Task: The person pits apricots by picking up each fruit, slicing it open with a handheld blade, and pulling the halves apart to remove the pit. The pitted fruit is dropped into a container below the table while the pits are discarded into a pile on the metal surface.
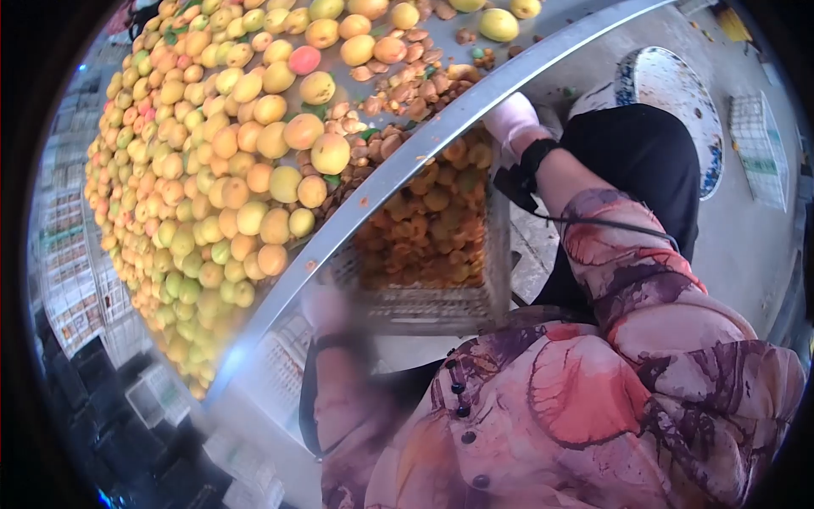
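Note:
My right hand (512, 119), in what looks like a pale glove, is at the metal rim (407, 174) of the table, above the far right corner of a crate. Its fingers are hidden by the rim. My left hand (322, 307) is smeared by motion beside the crate's left side, just below the rim; I cannot make out its fingers. Between the hands, the plastic crate (424, 307) stands partly under the table, filled with orange apricots (437, 199), many of which look split. Whole apricots (246, 178) are heaped on the table, with brown pits (415, 85) near its edge.
A speckled oval stool top (674, 114) stands beyond my right knee (632, 148). A white crate (757, 151) is on the floor at the far right. More crates (68, 280) line the left side. A dark cord (610, 222) trails from my right wrist across the sleeve.

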Demonstrator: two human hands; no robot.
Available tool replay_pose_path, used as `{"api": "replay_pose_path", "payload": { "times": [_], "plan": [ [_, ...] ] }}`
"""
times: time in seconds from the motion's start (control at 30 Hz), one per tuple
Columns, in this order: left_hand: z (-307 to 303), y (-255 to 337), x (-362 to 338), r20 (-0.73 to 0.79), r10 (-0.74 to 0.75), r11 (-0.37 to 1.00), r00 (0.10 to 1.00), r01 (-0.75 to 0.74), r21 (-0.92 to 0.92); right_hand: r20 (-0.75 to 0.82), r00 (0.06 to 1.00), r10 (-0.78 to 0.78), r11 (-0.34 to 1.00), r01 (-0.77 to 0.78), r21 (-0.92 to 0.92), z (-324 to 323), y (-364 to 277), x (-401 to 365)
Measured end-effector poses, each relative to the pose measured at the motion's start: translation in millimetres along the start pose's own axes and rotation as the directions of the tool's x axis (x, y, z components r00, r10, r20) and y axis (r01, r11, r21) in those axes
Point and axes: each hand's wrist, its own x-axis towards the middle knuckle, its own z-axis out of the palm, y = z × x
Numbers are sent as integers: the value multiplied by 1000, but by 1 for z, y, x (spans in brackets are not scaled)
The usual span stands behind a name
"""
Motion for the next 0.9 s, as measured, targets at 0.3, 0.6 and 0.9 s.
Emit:
{"api": "replay_pose_path", "payload": {
  "times": [0.3, 0.6, 0.9],
  "plan": [
    [84, -3, -86, 333, -188, 879, 924, 309, -363, 279, 912, -301, 941, 236, 244, -32, -39, 7],
    [-14, 74, -67, 639, -80, 935, 765, 280, -218, -20, 947, -322, 903, 300, -308, -16, -27, -36],
    [66, 160, -10, 269, 456, 872, 848, -364, -328, 666, 563, -490, 556, 790, -259, -108, -56, -105]
  ]
}}
